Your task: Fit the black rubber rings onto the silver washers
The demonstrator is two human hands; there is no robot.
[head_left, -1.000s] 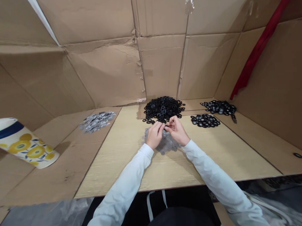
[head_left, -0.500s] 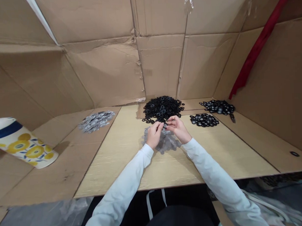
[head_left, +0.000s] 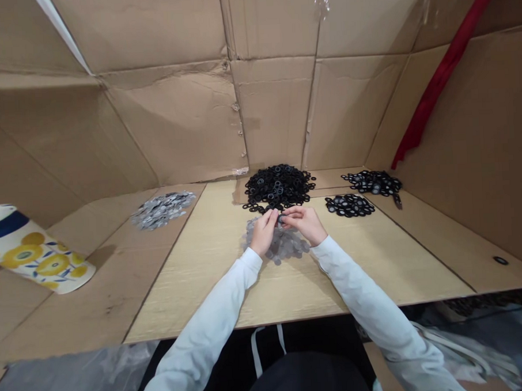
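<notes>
Above the grey washers (head_left: 287, 246) on the counter (head_left: 196, 290) | a small dark washer (head_left: 281, 217) is pinched between the nearly closed fingers (head_left: 290, 214) of the left hand (head_left: 263, 234) and right hand (head_left: 300, 222) | black washer heap (head_left: 278, 186) lies just beyond | a firm grip at the rim is advised, so slipping is avoided

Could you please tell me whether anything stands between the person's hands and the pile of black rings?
Nothing visible does: the left hand and right hand sit over the grey discs, and the black rings begin just beyond them.
</notes>
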